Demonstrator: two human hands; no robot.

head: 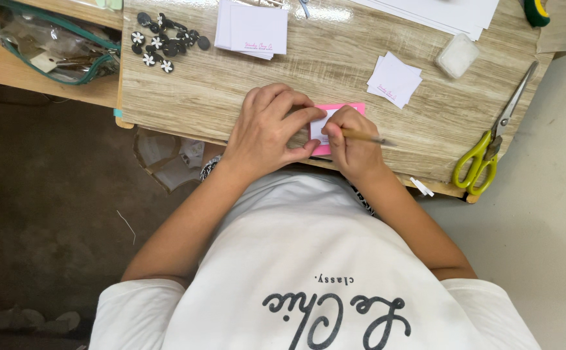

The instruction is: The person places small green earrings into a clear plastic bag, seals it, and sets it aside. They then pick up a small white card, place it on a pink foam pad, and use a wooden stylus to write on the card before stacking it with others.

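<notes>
Wood-grain tabletop (335, 65), seen from above. My left hand (267, 129) lies curled, fingertips pressing a small white card (317, 128) flat onto the pink pad (348, 110) under it — the card sits directly between both hands. My right hand (354, 146) pinches a thin wooden-handled tool (364, 137), its tip pointing away to my right. Beyond my right hand: loose white cards (394, 79); farther right, green-handled scissors (487, 152). Beyond my left hand: black-and-white flower pieces (163, 40). Likely fault — the card skews if my fingertip pressure eases, or the tool slips off the pad's near edge.
</notes>
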